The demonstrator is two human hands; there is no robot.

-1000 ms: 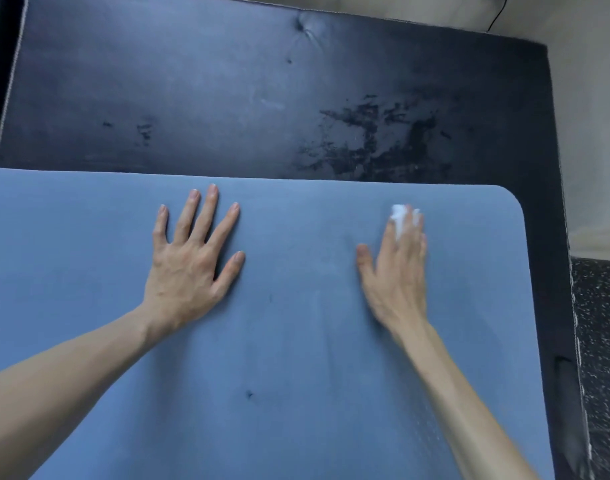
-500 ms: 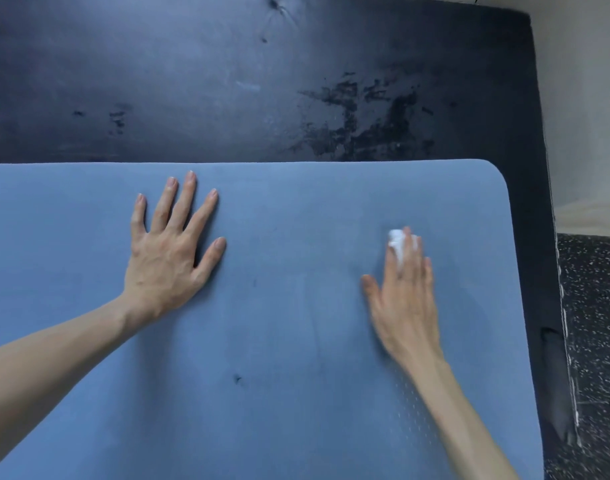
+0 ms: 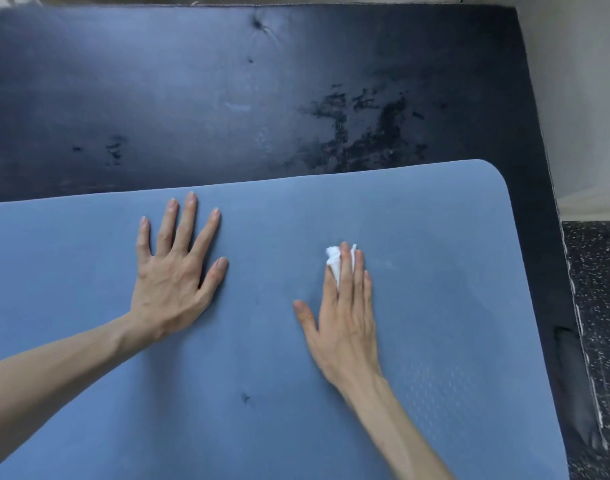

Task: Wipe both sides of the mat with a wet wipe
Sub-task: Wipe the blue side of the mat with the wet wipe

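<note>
**Inspector:** Since a second ago, what has moved?

**Operator:** Right hand (image 3: 345, 306) has drawn back from the far edge toward me, wet wipe (image 3: 334, 263) under its straight fingers. Left hand (image 3: 173, 271) has kept its place, flat and spread, holding nothing and pinning the blue mat (image 3: 452, 306).

**Inspector:** Mat location?

**Operator:** It lies flat on a black padded floor mat (image 3: 227, 98), rounded corner at far right.

**Inspector:** Method?

**Operator:** I'd judge overlapping strokes with even pressure best, left hand bracing against creep.

**Inspector:** Clearance?

**Operator:** Open mat lies right of the wipe up to the edge; beyond it a dark strip, then speckled flooring (image 3: 601, 306). Underside appears not yet wiped.
</note>
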